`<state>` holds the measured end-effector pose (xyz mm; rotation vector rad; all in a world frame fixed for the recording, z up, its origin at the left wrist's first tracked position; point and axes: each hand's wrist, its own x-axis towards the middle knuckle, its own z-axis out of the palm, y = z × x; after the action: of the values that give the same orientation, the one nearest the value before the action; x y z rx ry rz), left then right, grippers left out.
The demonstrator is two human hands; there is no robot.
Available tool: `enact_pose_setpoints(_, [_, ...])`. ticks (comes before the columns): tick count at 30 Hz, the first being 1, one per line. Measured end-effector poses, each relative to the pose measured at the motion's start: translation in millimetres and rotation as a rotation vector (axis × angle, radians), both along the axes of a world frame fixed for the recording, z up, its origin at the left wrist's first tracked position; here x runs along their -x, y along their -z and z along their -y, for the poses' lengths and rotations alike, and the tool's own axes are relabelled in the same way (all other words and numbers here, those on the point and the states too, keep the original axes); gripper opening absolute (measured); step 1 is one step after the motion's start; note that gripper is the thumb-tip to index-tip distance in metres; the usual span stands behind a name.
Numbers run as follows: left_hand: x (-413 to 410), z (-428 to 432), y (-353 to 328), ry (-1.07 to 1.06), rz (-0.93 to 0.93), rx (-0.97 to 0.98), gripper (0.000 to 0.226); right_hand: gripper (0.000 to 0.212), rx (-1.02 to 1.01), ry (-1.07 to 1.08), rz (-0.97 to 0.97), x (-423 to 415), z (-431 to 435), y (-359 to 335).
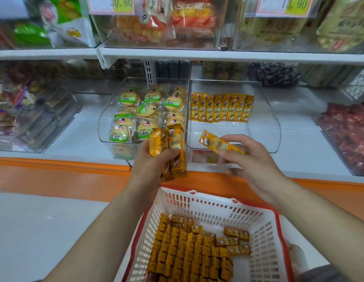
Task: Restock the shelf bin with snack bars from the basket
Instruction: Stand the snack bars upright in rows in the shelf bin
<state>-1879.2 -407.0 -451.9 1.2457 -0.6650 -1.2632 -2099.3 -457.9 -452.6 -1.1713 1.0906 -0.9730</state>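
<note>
A clear shelf bin (274, 127) holds a row of several yellow snack bars (220, 107) standing upright at its back; its front floor is bare. My left hand (150, 159) grips a small stack of yellow bars (173, 146) in front of the neighbouring bin. My right hand (252, 157) pinches a single yellow bar (215, 143) tilted over the front lip of the shelf bin. Below both hands, a white and red basket (264, 237) holds several more yellow bars (189, 249), mostly packed in rows on its left side.
A clear bin of round green-labelled biscuits (144, 110) stands left of the shelf bin. A bin of red-wrapped sweets (348, 131) is at the right, mixed snacks (20, 106) at the left. An upper shelf (197, 53) with more bins hangs overhead. An orange ledge (55, 165) fronts the shelf.
</note>
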Motion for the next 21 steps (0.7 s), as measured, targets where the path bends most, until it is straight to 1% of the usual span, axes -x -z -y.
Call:
enact_pose_setpoints(4, [-12.5,7.4,-5.9,0.021,0.034,0.065,0.034,0.034,0.136,0.093,-0.161,-1.7,39.3,-11.3])
enact_pose_setpoints(7, [-19.1,17.5,-7.0,0.012,0.056,0.087,0.036,0.048,0.216,0.169,-0.332,-11.8,86.0,-9.2])
enact_pose_setpoints(9, [-23.4,25.0,-6.2,-0.019,0.053,0.088,0.037,0.052,0.261,0.201,-0.433,-21.7,119.2,-2.4])
enact_pose_setpoints(11, [-27.8,32.3,-3.7,-0.043,0.045,0.084,0.035,0.053,0.324,0.215,-0.55,-31.5,151.8,6.4])
enact_pose_setpoints(15, [-34.3,43.9,4.8,-0.059,0.036,0.077,0.035,0.048,0.44,0.145,-0.714,-51.8,205.0,23.9])
enact_pose_setpoints(19, [-35.7,48.8,12.7,-0.012,0.039,0.08,0.049,0.048,0.506,0.064,-0.848,-74.3,241.3,37.3])
enact_pose_setpoints(21, [-36.6,51.0,16.6,0.002,0.04,0.082,0.051,0.042,0.534,0.06,-0.903,-84.1,253.8,42.4])
